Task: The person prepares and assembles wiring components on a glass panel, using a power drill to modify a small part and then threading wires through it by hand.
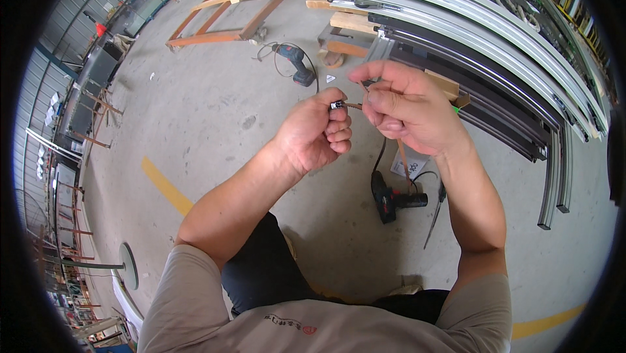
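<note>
My left hand (306, 132) is closed, pinching a small shiny black-and-silver fitting (336, 105) between thumb and forefinger. Just right of it, my right hand (411, 106) pinches a thin brown cord (403, 157) with thumb and forefinger, its other fingers curled. A short stretch of the cord runs between the two hands at the fitting, and a length hangs below the right hand toward the floor. Whether the cord passes into the fitting cannot be made out. Below my hands a black cordless drill (386, 199) lies on the floor.
A blue-green cordless drill (297, 62) with a loose cable lies ahead. Long metal profiles (450, 23) rest on wooden blocks at right, by a cardboard box (443, 84). A slim long tool (433, 219) lies right of the black drill. An orange-brown frame (215, 36) stands far left.
</note>
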